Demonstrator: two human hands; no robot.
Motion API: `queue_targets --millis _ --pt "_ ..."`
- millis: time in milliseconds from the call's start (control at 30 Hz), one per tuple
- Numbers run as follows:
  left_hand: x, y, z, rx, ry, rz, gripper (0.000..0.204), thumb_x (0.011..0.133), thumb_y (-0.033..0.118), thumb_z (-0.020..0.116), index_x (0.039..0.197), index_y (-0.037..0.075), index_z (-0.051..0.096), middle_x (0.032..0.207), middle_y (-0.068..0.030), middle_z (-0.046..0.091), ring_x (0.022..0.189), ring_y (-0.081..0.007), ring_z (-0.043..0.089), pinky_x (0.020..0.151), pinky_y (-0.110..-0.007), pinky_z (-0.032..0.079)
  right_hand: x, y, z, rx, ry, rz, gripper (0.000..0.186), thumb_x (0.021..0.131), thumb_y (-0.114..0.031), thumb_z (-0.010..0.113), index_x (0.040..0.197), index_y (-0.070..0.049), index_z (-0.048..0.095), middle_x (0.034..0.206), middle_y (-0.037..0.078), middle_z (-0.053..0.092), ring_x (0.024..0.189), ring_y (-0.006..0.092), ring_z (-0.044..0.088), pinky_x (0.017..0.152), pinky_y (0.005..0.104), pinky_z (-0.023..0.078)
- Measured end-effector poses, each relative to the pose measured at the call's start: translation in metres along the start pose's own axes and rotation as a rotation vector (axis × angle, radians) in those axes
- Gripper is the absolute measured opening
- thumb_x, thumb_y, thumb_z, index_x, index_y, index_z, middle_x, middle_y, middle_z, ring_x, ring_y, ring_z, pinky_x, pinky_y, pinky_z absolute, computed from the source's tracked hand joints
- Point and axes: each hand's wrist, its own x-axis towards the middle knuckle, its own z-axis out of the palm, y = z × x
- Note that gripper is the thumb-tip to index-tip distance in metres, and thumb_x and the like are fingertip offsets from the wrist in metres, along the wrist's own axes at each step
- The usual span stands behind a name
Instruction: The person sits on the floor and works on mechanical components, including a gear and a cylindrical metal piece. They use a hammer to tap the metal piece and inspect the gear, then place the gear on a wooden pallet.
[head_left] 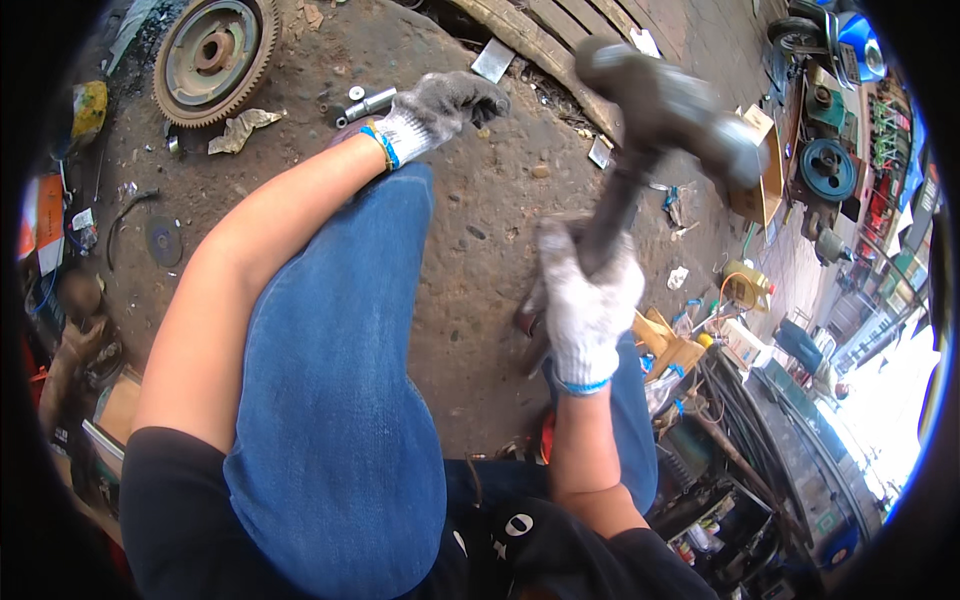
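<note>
A hammer [655,110] with a heavy metal head is raised on the right, slightly smeared by motion. Its handle is gripped by my right hand [590,290], in a white knitted glove with a blue cuff. My left hand [445,108], in a glove soiled grey over the fingers, is low over the dirt ground [480,270], beyond my left knee. Its fingers curl inward; what they hold, if anything, is hidden. Just left of that wrist lies a shiny metal cylinder [375,104], with a small metal ring [356,93] beside it.
A large toothed wheel [215,60] lies at the far left, near crumpled paper [243,130] and a dark disc [163,241]. Wooden planks [545,45] run along the far side. A cardboard box [760,180], a yellowish jug [745,287] and dark rods [745,425] crowd the right.
</note>
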Motion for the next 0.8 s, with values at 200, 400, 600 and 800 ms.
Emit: queue_targets --millis 200,400,600,800 --pt "-0.004 0.001 0.0 0.053 0.025 -0.02 0.034 0.093 -0.008 0.052 0.113 0.009 0.073 0.1 -0.0076 0.075 0.086 -0.0146 0.071 0.078 -0.03 0.059 0.003 0.01 0.029 -0.181 0.025 -0.058 0.024 0.087 -0.024 0.079 0.098 -0.003 0.073 0.075 0.01 0.072 0.064 0.0206 0.067 0.063 0.0368 0.054" --pt "0.001 0.008 0.003 0.026 0.004 -0.055 0.034 0.093 -0.009 0.052 0.111 0.009 0.074 0.099 -0.0077 0.075 0.086 -0.0136 0.071 0.076 -0.03 0.059 0.009 0.017 0.023 -0.069 -0.091 0.109 0.017 0.087 -0.018 0.079 0.092 -0.004 0.069 0.072 0.003 0.066 0.062 0.0095 0.058 0.06 0.0301 0.048" --pt "-0.004 0.008 0.003 0.053 0.01 -0.033 0.038 0.091 -0.01 0.05 0.115 0.009 0.072 0.102 -0.0097 0.074 0.086 -0.0157 0.071 0.074 -0.03 0.059 -0.002 0.014 0.014 0.006 0.029 -0.105 0.017 0.092 -0.016 0.077 0.097 -0.001 0.07 0.068 0.003 0.065 0.06 0.0102 0.062 0.057 0.0284 0.049" --pt "0.003 0.012 0.009 0.258 0.097 0.15 0.034 0.082 -0.009 0.063 0.109 0.009 0.073 0.099 -0.016 0.071 0.094 -0.0328 0.069 0.079 -0.04 0.057 0.007 0.04 0.033 -0.161 -0.196 0.116 0.031 0.09 -0.035 0.071 0.096 -0.004 0.068 0.082 0.018 0.071 0.074 0.0324 0.07 0.07 0.0419 0.053"
